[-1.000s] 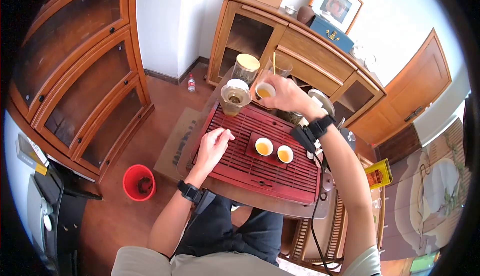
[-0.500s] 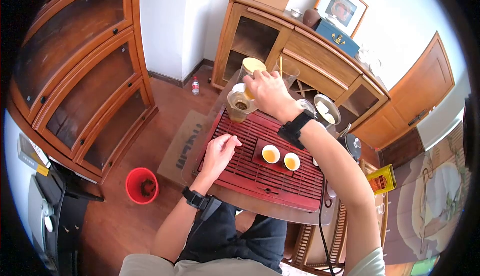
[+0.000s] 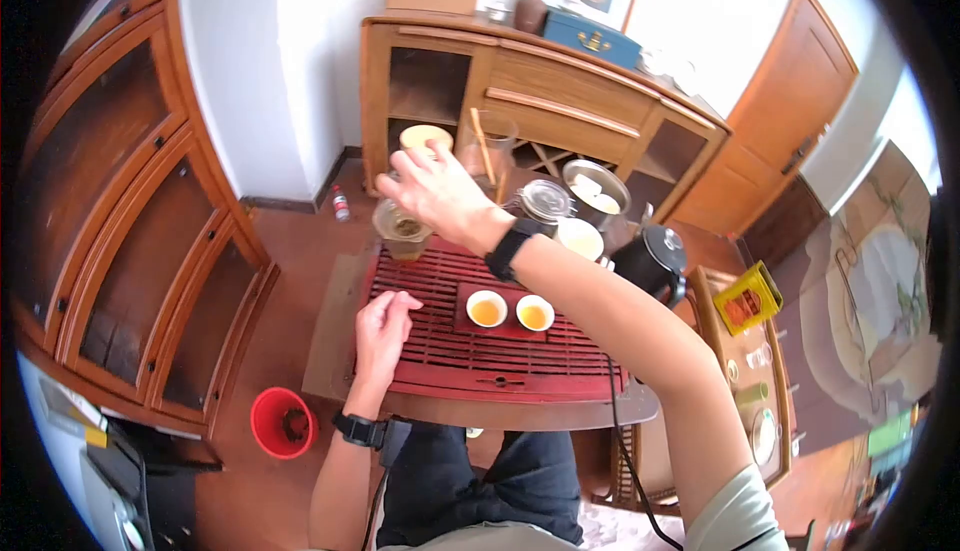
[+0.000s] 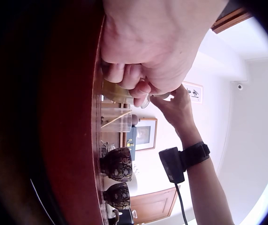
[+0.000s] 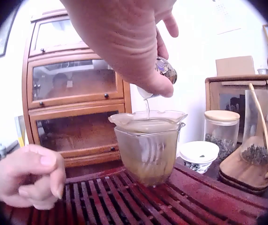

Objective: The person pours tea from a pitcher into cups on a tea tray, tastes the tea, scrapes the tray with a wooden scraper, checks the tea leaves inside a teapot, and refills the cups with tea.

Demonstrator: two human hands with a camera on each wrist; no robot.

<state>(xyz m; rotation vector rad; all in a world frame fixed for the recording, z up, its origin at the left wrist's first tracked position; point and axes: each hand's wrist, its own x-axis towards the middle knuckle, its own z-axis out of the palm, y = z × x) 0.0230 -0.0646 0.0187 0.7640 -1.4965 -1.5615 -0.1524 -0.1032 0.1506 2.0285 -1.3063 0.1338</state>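
Note:
My right hand (image 3: 440,196) grips a small patterned teacup (image 5: 168,70) between thumb and fingers, tilted over the glass pitcher (image 5: 145,152). A thin stream falls from the cup into the strainer (image 5: 148,125) set in the pitcher's mouth. Cloudy yellowish liquid fills much of the pitcher, at the far left of the red slatted tea tray (image 3: 470,383). By the tray's left side lies my left hand (image 3: 382,336), its fingers loosely curled around nothing. Two dark patterned cups (image 4: 119,165) with white insides, holding amber tea, stand on a small red stand mid-tray.
Behind the pitcher are a lidded white bowl (image 5: 199,152), a wooden-lidded jar (image 5: 221,131) of tea leaves and a tall glass (image 3: 497,146) with a wooden stick. A black kettle (image 3: 650,261) and a steel pot (image 3: 615,186) are at the right. A red bin (image 3: 283,423) is on the floor.
My right hand has carried the teacup left from beside the pitcher to above it and tipped it. The left hand keeps its place by the tray. The head view has shifted.

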